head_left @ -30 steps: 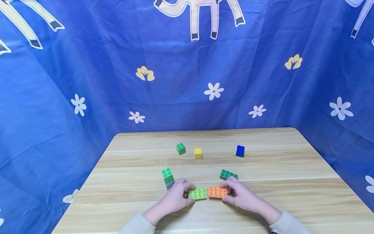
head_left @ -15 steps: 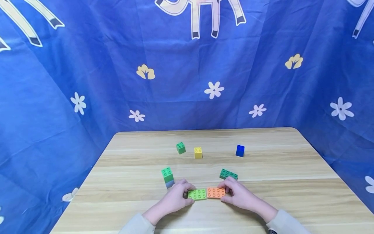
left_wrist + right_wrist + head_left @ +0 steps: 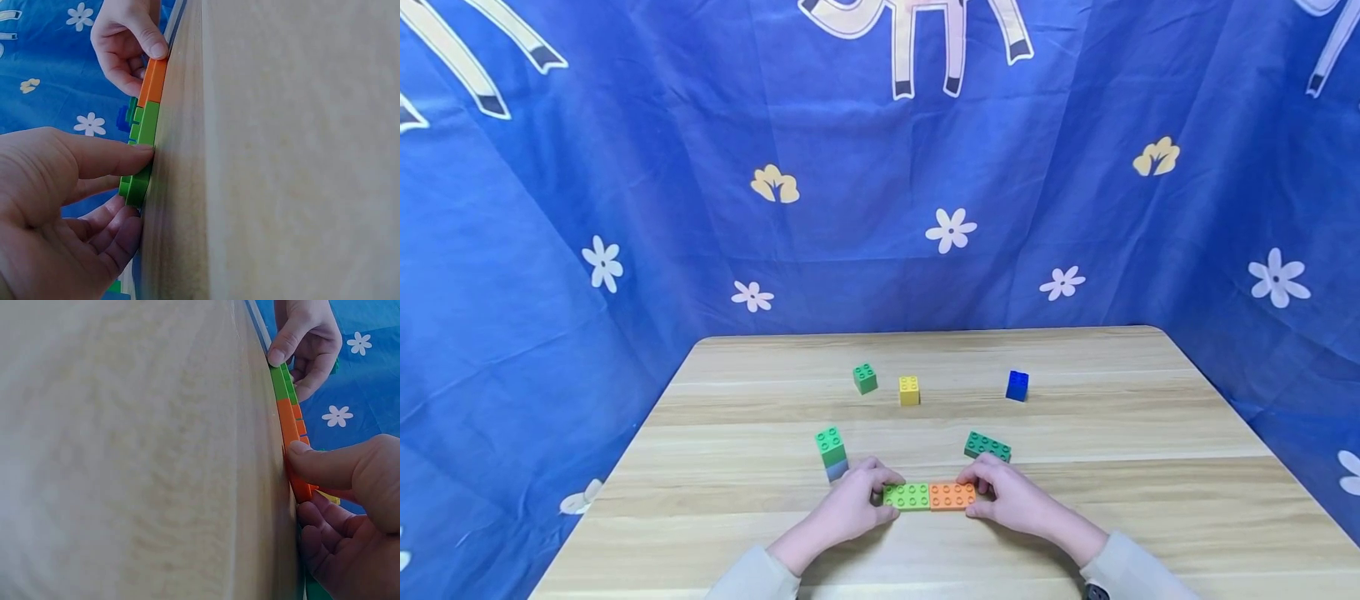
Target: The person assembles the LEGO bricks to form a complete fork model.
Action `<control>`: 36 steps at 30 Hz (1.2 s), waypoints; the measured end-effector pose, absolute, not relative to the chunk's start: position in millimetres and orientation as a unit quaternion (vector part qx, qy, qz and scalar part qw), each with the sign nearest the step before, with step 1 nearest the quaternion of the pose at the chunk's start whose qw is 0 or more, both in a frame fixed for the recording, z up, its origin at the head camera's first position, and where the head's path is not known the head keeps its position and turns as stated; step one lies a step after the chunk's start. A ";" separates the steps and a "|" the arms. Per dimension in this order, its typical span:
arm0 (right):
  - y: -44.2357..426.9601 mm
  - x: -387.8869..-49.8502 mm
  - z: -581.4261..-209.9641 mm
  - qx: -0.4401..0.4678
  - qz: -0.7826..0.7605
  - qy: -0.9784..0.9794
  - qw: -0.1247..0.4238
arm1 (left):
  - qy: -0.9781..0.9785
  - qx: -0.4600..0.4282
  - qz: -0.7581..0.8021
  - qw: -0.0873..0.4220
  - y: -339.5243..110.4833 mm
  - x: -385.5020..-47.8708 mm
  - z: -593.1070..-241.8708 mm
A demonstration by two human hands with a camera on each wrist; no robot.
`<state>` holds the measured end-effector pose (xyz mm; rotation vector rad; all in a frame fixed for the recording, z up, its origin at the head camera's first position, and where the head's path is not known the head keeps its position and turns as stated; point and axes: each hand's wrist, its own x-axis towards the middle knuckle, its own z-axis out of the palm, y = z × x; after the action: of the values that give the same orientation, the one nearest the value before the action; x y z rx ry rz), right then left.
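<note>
A lime green brick point(image 3: 907, 497) and an orange brick point(image 3: 952, 497) lie end to end on the table, their short ends touching. My left hand point(image 3: 852, 506) pinches the lime brick at its left end; in the left wrist view that thumb lies along the side of the lime brick point(image 3: 147, 125). On the other side my right hand point(image 3: 1013, 500) pinches the orange brick near its right end. The right wrist view shows its thumb against the side of the orange brick point(image 3: 289, 428).
Just behind my right hand lies a dark green brick point(image 3: 987, 447). A stack of green over blue-grey point(image 3: 831, 450) stands behind my left hand. Farther back on the table point(image 3: 737, 417) are a green brick point(image 3: 865, 379), a yellow brick point(image 3: 909, 391) and a blue brick point(image 3: 1017, 386).
My right hand has slid the orange brick to the left, and the gap between it and the lime brick has closed. My left hand has stayed in place, holding the lime brick.
</note>
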<state>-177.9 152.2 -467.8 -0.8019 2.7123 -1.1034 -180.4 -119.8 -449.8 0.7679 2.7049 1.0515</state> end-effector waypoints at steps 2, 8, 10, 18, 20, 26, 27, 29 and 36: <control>152.5 -178.2 -467.7 -0.262 -0.361 0.893 0.055 | 0.898 0.257 0.349 0.070 -119.7 -180.7 -450.0; 153.1 -179.0 -467.9 -0.268 -0.361 0.892 0.051 | 0.898 0.258 0.350 0.072 -119.6 -181.0 -450.5; 153.1 -179.3 -468.2 -0.274 -0.362 0.890 0.046 | 0.898 0.257 0.350 0.074 -119.4 -180.9 -450.4; 152.9 -178.3 -465.9 -0.273 -0.364 0.889 0.049 | 0.896 0.255 0.355 0.074 -119.2 -180.4 -450.7; 152.4 -177.9 -465.0 -0.272 -0.364 0.889 0.051 | 0.896 0.256 0.356 0.075 -119.3 -180.3 -450.8; 151.2 -177.8 -465.5 -0.267 -0.359 0.892 0.055 | 0.895 0.257 0.356 0.076 -119.5 -180.1 -450.1; 151.1 -177.8 -465.4 -0.266 -0.360 0.893 0.056 | 0.895 0.258 0.355 0.075 -119.4 -180.1 -450.0; 151.2 -177.9 -465.3 -0.261 -0.361 0.893 0.061 | 0.895 0.259 0.355 0.075 -119.4 -180.3 -449.9; 152.0 -177.4 -464.4 -0.264 -0.362 0.891 0.069 | 0.890 0.255 0.371 0.081 -121.1 -180.8 -451.0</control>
<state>-177.4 152.0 -464.4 -0.7952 2.6826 -1.0895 -180.8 -121.1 -451.0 0.7616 2.6596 1.1079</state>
